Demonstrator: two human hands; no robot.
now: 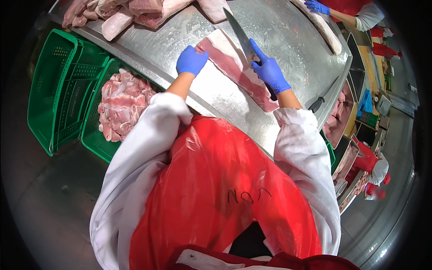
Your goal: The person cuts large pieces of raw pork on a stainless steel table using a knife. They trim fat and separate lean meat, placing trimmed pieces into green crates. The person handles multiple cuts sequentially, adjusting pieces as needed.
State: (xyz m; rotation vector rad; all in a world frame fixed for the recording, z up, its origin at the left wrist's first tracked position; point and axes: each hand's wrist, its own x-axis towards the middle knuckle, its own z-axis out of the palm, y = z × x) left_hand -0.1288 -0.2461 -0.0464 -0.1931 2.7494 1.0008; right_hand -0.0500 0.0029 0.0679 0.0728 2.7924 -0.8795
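Observation:
A long slab of pork [243,74], pink with a white fat layer, lies slantwise on the steel table in front of me. My left hand [192,60], in a blue glove, is closed at the slab's upper left end, its fingertips mostly hidden. In my right hand [270,72], also blue-gloved, is a long butcher knife [239,35]. Its blade points up and away over the slab's right side, with the index finger stretched along it. Whether the blade touches the meat I cannot tell.
Raw pork pieces [135,13] are heaped at the far left of the steel table [270,27]. A green crate [96,135] of trimmings stands at the left. Another knife [317,104] lies by the right edge. A co-worker's gloved hand [317,6] touches a long pork piece [321,29].

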